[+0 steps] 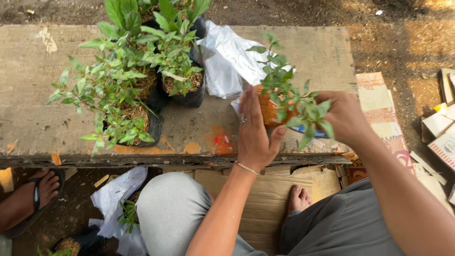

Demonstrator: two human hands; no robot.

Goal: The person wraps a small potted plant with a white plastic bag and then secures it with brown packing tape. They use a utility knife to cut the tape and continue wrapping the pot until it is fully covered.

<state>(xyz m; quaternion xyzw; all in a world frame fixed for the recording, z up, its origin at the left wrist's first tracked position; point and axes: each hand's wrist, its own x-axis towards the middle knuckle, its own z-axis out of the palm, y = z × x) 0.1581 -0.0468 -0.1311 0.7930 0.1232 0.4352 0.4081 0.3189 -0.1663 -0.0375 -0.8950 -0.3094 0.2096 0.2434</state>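
Both hands were closed about one seedling (289,102) at the wooden bench's (28,95) near edge, left hand (253,135) against its orange-wrapped root ball, right hand (343,118) gripping the foliage side, while several bagged seedlings (142,76) already stood finished alongside.
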